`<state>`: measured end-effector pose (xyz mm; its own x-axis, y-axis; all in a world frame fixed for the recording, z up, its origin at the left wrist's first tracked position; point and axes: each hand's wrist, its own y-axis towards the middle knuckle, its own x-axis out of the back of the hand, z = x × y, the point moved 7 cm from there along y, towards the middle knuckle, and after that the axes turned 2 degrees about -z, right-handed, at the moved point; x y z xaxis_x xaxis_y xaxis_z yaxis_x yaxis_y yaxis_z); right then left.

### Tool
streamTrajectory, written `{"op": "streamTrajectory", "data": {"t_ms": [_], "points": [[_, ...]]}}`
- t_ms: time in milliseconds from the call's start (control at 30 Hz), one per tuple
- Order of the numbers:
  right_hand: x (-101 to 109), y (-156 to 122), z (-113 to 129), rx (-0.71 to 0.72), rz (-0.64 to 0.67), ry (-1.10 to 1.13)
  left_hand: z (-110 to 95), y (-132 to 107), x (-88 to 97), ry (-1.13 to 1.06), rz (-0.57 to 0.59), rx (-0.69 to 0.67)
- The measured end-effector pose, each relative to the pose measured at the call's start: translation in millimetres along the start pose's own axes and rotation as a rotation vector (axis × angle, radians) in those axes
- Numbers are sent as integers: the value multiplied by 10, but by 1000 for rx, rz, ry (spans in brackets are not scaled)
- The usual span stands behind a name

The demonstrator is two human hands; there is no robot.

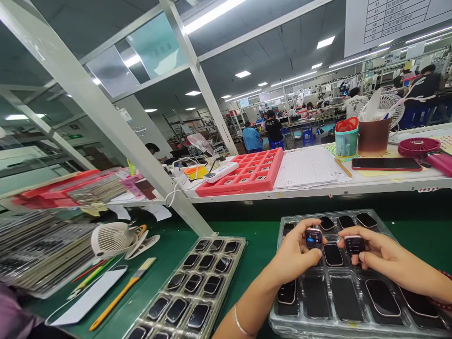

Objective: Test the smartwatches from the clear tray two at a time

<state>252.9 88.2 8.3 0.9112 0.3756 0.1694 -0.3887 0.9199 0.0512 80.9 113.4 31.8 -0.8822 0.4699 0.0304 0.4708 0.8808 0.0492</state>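
Observation:
My left hand (300,249) is closed around a smartwatch body (314,238), whose lit screen shows small icons with a blue one among them. In my right hand (384,254) a second smartwatch body (354,244) is pinched between thumb and fingers; rows of small text glow on its dark screen. Both hands are over a clear plastic tray (277,321), which looks stacked on others. Dark-screened watches lie in its pockets, one (333,254) between my hands and another (383,297) near the front right. Two front pockets hold no watch.
Another clear tray (242,249) full of watches lies to the left on the green bench. Beyond it are a brush (122,294), a white fan (113,239) and stacked trays (45,245). The shelf ahead carries a pink foam tray (243,176), papers (307,167) and a phone (386,164).

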Motion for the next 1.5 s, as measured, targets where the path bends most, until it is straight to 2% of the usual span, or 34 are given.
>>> {"op": "streamTrajectory", "data": {"t_ms": [133, 367, 600, 700, 900, 1500], "points": [[-9, 9, 10, -2, 16, 42, 0, 0, 12, -7, -9, -21], [47, 29, 95, 41, -9, 98, 55, 30, 61, 0, -33, 24], [79, 33, 79, 35, -60, 117, 57, 8, -25, -29, 63, 48], [74, 32, 89, 35, -41, 149, 67, 15, 3, -2, 36, 40], [87, 19, 78, 38, -86, 94, 49, 14, -6, -31, 26, 23], [29, 25, 93, 4, -5, 60, -4, 8, -18, -4, 17, -5]]}}
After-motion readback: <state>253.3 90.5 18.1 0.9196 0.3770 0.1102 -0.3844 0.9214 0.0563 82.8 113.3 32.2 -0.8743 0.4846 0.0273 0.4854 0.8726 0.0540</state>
